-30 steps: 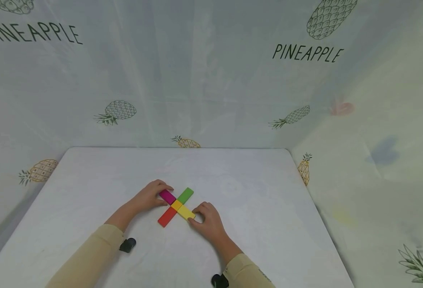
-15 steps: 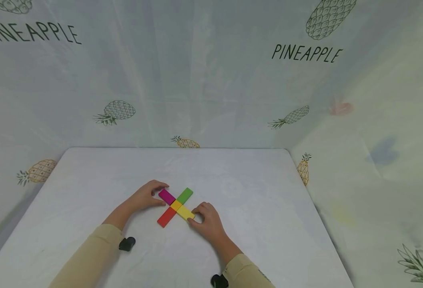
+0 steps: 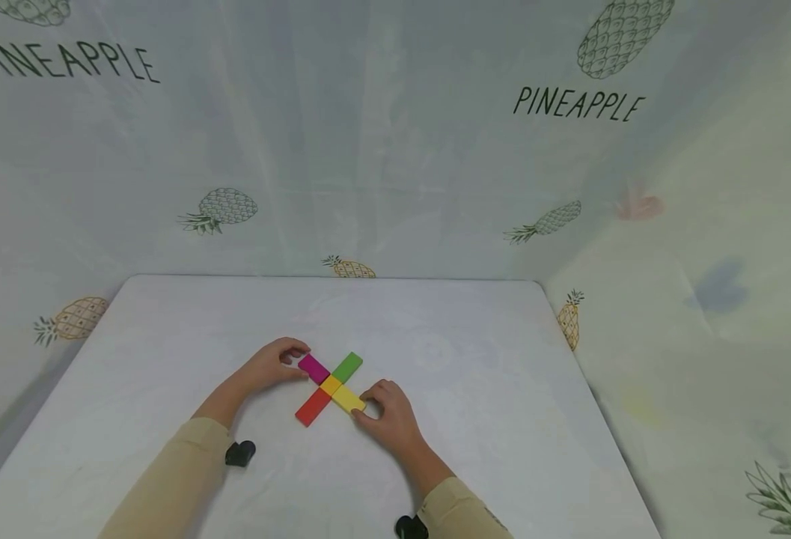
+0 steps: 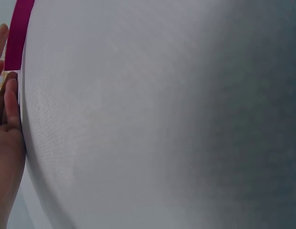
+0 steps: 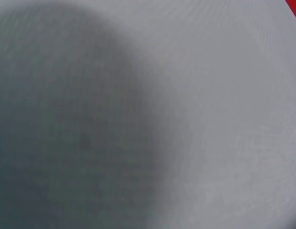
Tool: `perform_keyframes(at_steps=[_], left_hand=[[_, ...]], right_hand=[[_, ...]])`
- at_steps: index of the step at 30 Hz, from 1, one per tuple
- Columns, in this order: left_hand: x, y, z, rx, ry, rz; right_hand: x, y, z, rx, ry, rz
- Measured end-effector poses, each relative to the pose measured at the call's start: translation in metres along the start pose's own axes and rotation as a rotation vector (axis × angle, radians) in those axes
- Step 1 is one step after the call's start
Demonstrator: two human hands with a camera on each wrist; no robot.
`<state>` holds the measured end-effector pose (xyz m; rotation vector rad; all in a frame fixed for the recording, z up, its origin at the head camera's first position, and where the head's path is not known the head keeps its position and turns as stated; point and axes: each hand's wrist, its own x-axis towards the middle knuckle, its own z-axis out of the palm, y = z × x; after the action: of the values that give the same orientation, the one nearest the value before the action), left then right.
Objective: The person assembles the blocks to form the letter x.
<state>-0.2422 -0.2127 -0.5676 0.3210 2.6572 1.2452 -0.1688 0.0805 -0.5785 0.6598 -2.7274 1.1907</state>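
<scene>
On the white table several flat coloured blocks form an X in the head view. An orange square block (image 3: 331,385) is at its centre, with a purple block (image 3: 313,367), a green block (image 3: 347,367), a red block (image 3: 313,407) and a yellow block (image 3: 349,399) as arms. My left hand (image 3: 272,365) is at the purple block's outer end, thumb and fingers spread apart around it; in the left wrist view the purple block (image 4: 16,38) is just beyond the fingers. With thumb and forefinger, my right hand (image 3: 395,419) pinches the yellow block's outer end. The right wrist view shows no hand.
The white table (image 3: 476,359) runs back to a pineapple-printed curtain (image 3: 395,135), which also hangs at both sides. A black wrist camera (image 3: 240,453) sits at the left cuff, another black camera (image 3: 411,526) at the right cuff.
My left hand has drawn back slightly to the left, its fingers coming off the purple block. The right hand and the blocks stay where they were.
</scene>
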Motion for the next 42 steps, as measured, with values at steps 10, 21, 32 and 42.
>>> perform_keyframes(at_steps=[10,21,32,42], left_hand=[[0.0024,0.0003,-0.0022,-0.042,0.009,-0.020],[0.0019,0.0032,-0.0015,-0.041,0.008,-0.016],[0.0009,0.0029,-0.0026,-0.027,0.009,0.012],[-0.0008,0.0057,-0.0019,-0.015,0.007,0.010]], right_hand=[[-0.0001,-0.0003,-0.0003,0.001,-0.002,0.000],[-0.0001,-0.0012,-0.0006,-0.007,0.003,-0.008],[0.0001,-0.0021,-0.0021,-0.004,-0.014,0.007],[0.0000,-0.0004,-0.0011,-0.009,-0.008,0.000]])
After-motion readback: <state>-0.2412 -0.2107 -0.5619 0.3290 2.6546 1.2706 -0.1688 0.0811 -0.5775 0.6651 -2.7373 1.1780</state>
